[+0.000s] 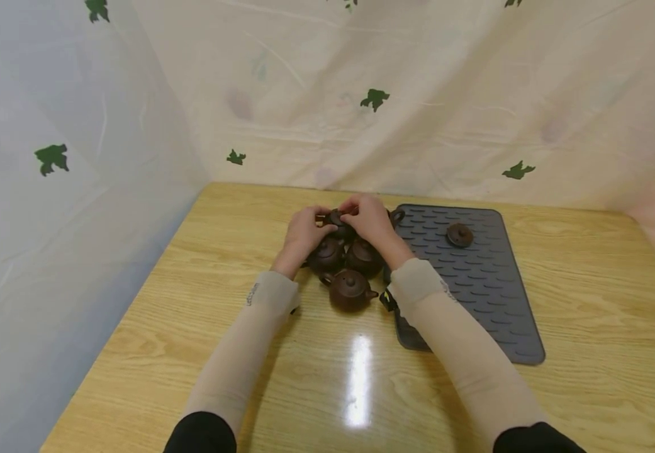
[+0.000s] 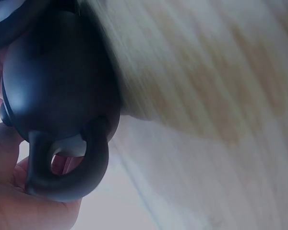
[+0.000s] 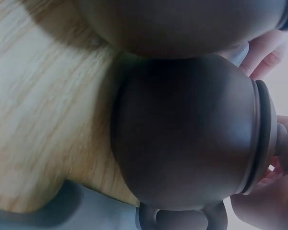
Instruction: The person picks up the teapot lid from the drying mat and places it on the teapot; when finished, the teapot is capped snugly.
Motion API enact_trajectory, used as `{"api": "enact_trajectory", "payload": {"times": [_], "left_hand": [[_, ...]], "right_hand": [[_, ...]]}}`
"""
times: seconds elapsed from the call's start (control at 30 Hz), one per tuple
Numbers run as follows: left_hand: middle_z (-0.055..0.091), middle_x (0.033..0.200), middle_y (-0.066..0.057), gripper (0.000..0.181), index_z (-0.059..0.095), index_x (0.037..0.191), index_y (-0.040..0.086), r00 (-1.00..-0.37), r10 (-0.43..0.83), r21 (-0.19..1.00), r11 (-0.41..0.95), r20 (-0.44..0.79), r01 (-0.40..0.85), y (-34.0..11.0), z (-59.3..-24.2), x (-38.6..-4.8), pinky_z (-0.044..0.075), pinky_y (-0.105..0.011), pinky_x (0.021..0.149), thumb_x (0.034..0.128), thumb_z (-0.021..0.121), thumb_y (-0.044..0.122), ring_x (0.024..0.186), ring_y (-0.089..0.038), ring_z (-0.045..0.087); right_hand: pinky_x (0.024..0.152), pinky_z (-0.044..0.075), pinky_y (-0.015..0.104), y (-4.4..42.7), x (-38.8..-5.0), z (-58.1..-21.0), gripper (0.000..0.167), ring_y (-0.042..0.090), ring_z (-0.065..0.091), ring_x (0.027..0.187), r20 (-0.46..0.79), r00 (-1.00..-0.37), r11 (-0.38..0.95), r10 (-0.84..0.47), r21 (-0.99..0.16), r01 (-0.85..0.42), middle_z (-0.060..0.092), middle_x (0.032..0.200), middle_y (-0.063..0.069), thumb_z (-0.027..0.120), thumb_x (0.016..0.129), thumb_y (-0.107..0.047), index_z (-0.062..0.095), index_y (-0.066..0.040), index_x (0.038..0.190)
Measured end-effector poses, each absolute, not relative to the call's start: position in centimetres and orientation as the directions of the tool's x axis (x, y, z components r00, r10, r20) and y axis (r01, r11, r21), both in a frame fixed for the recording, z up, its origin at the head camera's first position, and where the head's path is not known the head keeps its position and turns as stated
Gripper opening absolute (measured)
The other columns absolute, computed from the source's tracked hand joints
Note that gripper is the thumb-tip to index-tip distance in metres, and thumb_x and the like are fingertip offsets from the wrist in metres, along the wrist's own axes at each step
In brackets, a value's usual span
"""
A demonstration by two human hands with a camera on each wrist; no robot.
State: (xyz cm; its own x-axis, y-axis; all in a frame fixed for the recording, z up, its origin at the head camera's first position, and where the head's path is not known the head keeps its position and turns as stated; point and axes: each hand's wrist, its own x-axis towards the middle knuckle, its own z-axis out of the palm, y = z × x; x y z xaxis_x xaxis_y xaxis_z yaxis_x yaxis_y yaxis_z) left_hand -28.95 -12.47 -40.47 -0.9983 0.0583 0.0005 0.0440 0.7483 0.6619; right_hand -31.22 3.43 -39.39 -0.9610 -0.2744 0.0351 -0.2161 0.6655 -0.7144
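Observation:
Several dark brown clay teapots stand close together at the middle of the table. Both hands reach to the rear teapot (image 1: 340, 229). Its side is gripped by the left hand (image 1: 303, 234), thumb and fingers curled. The right hand (image 1: 371, 220) pinches at the teapot's lid (image 1: 335, 217); its fingertips are partly hidden. Nearer are a left teapot (image 1: 326, 255), a right teapot (image 1: 363, 257) and a front teapot (image 1: 350, 290). A lidded teapot (image 2: 62, 81) fills the left wrist view, and another teapot (image 3: 182, 139) the right wrist view, with fingers beyond each.
A dark grey ridged mat (image 1: 474, 296) lies to the right, with a round brown lid (image 1: 460, 234) on its far part. A teapot handle (image 1: 398, 217) shows behind the right hand. The wooden table (image 1: 191, 302) meets a pale curtain (image 1: 304, 113) at its back edge.

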Motion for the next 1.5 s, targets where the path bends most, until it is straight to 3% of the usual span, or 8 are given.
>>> {"api": "enact_trajectory", "payload": {"times": [0.73, 1.17, 1.5], "left_hand": [[0.066, 0.132, -0.01, 0.039, 0.066, 0.128, 0.008, -0.997, 0.074, 0.676, 0.735, 0.004, 0.057, -12.5, -40.7, -29.4, 0.055, -0.041, 0.101, 0.0928, 0.072, 0.021, 0.121, -0.028, 0.064], [0.06, 0.139, -0.011, 0.045, 0.06, 0.135, 0.01, -0.997, 0.081, 0.684, 0.728, -0.018, 0.047, -12.5, -39.3, -29.2, 0.053, -0.045, 0.102, 0.0926, 0.072, 0.021, 0.129, -0.03, 0.057], [0.063, 0.136, -0.009, 0.042, 0.062, 0.13, 0.009, -0.99, 0.122, 0.686, 0.715, 0.065, 0.133, -11.3, -37.8, -29.4, 0.052, -0.042, 0.103, 0.0917, 0.074, 0.021, 0.125, -0.028, 0.06]], "right_hand": [[0.096, 0.056, 0.047, 5.7, -30.5, -38.5, 0.025, 0.031, 0.062, 0.118, 0.059, -0.973, 0.62, -0.224, -0.762, -0.189, 0.066, 0.125, 0.012, 0.064, 0.098, -0.015, 0.068, -0.007, 0.122], [0.096, 0.054, 0.049, 10.3, -29.9, -37.5, 0.026, 0.032, 0.061, 0.119, 0.063, -0.985, 0.585, -0.162, -0.797, -0.148, 0.065, 0.129, 0.015, 0.063, 0.099, -0.018, 0.065, -0.007, 0.123], [0.095, 0.053, 0.052, 14.1, -29.4, -38.0, 0.03, 0.035, 0.06, 0.119, 0.083, -0.993, 0.599, -0.089, -0.792, -0.12, 0.063, 0.13, 0.018, 0.061, 0.1, -0.018, 0.063, -0.004, 0.127]]}}
